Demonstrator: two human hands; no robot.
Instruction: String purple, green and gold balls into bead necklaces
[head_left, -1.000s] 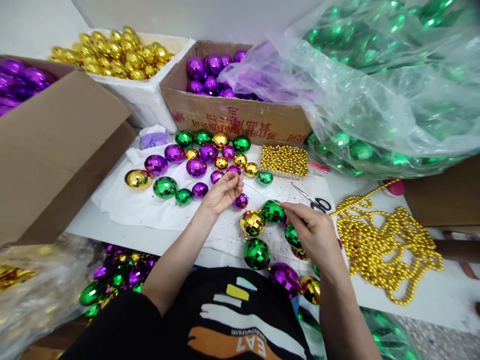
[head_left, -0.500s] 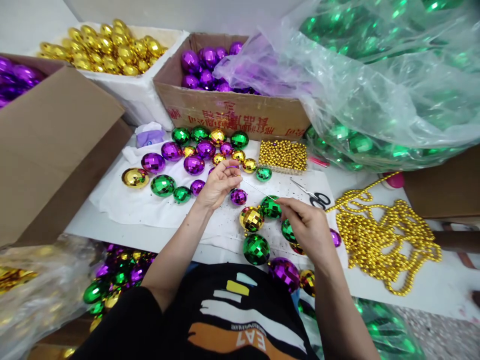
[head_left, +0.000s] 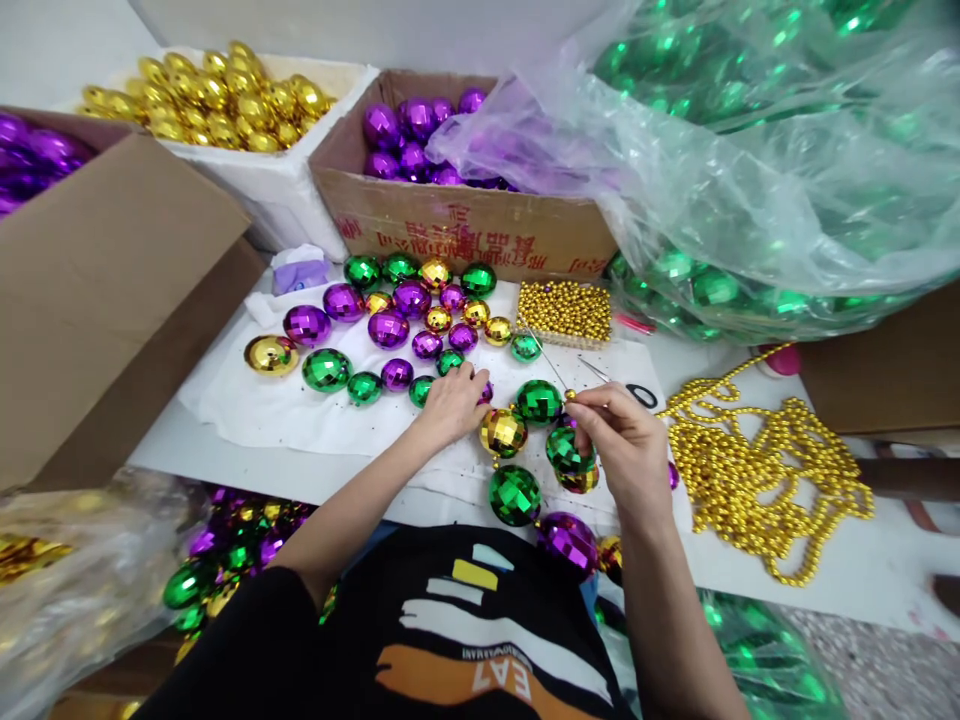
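My right hand pinches a long thin needle that points up and left, with a small gold bead at the fingertips. Below it lie strung faceted balls, among them a green ball, a gold ball, a lower green ball and a large purple ball. My left hand is down on the white cloth, its fingers closed around a small purple ball that is mostly hidden. Loose green, purple and gold balls sit just beyond that hand.
A tray of gold beads stands behind the needle. Scissors are partly behind my right hand. Gold bead strands are heaped at the right. Boxes, including a cardboard box, and a plastic bag of green balls line the back.
My left hand has left the needle's end and come down onto the small purple ball. The needle now tilts more steeply upward, and a gold bead shows at my right fingertips.
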